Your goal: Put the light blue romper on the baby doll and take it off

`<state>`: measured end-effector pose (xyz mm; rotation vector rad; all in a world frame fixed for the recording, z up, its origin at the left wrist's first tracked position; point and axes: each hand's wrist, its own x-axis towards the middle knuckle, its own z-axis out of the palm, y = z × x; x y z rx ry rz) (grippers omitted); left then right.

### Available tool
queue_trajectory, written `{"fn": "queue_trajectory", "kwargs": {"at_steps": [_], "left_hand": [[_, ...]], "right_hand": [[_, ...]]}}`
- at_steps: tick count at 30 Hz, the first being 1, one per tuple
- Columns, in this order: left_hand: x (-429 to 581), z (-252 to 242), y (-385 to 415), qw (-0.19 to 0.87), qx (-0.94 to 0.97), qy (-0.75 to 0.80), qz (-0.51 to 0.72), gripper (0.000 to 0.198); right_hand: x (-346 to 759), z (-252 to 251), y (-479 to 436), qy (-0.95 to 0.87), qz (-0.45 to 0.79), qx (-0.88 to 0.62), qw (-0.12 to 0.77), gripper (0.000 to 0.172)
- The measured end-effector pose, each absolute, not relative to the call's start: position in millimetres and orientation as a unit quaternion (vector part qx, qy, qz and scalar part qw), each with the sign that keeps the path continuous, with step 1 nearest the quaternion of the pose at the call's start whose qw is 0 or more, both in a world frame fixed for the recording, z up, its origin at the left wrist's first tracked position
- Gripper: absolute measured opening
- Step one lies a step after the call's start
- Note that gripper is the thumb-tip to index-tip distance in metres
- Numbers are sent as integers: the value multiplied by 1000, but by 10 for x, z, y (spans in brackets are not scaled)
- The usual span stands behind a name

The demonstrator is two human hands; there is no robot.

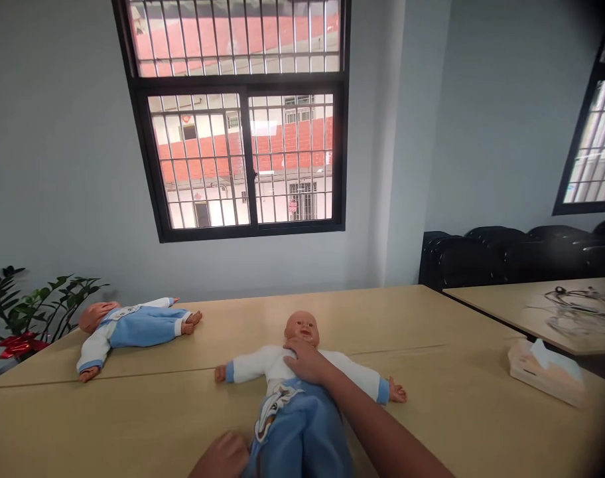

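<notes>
Desk (432,318) carries a doll (288,406) under the spread right hand (305,362); left hand (223,457) grip unclear; barred window (243,133) beyond both.

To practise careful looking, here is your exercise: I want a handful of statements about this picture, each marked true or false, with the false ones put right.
1. The right hand rests on the near doll, at its chest. True.
2. The far doll sits upright. False: it lies flat on the table.
3. A tissue box stands to the right of the near doll. True.
4. The plant is at the right edge of the picture. False: it is at the left edge, beyond the far doll.
5. The left hand touches the far doll. False: it is down by the near doll's legs.
</notes>
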<state>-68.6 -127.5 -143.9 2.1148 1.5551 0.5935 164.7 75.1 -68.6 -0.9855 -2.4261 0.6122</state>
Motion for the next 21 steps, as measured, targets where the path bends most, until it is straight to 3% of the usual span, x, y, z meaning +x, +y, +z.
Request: {"fn": "queue_trajectory", "kwargs": {"at_steps": [3,8,10,12,14,16,21], "left_hand": [[-541,-1552,-1370,222,736,579,270,29],[-526,-1622,-1542,145,676,610,387,70],[-553,-1537,-1506,116,679,597,411,65],[-559,-1336,-1351,111,688,580,422,53],[-542,-1057,-1084,143,715,555,400,46],[-514,-791,-755,197,754,518,353,51],[-482,-546,-136,272,799,475,249,60]], "right_hand": [[1633,-641,720,-878,220,-354,234,38],[1793,-474,205,-861,181,-375,292,31],[1898,-519,-196,-852,141,-384,326,21],[2005,-671,-596,-864,132,-382,301,13],[2103,-884,-897,-888,102,-378,239,27],[2187,-1073,-1063,-891,51,-402,202,36],[2335,-1121,-1220,-886,5,-412,211,18]]}}
